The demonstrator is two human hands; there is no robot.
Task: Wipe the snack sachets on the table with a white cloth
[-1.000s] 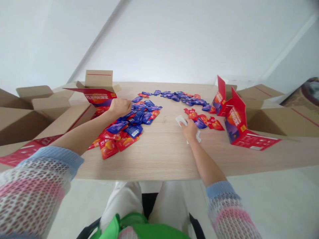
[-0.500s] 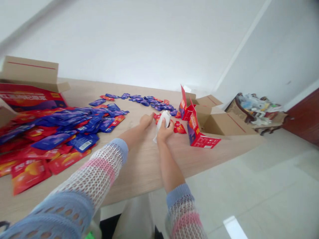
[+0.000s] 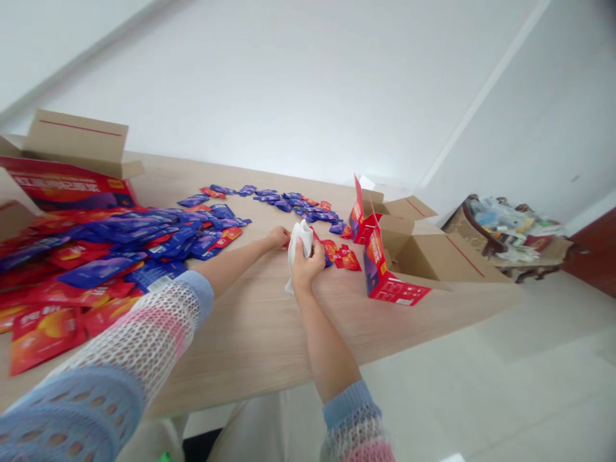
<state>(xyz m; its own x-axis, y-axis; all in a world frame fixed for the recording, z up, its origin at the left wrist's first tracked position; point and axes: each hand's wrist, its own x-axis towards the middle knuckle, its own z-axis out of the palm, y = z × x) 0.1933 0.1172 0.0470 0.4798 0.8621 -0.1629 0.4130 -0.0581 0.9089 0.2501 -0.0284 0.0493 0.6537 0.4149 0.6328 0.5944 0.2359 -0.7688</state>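
My right hand (image 3: 308, 264) is wrapped round a crumpled white sheet (image 3: 301, 235), soft like cloth or thin plastic, whose lower end hangs to the table. Just left of it, my left hand (image 3: 277, 237) is closed at the fingertips on what looks like a small red packet, mostly hidden behind the fingers and the white sheet. Beside my right hand lie several red packets (image 3: 345, 256). A string of small purple packets (image 3: 293, 202) runs across the table beyond both hands.
At the left, a large heap of blue and red packets (image 3: 129, 231) spreads before an open red carton (image 3: 72, 183). Two open red cartons (image 3: 385, 276) stand at the right. Past the table (image 3: 250, 333), a chair (image 3: 469, 224) holds plastic bags.
Both hands have shifted a little left and nearer to me, the white sheet moving along in my right hand. A bit of red now shows by my left fingertips. The view has tilted slightly.
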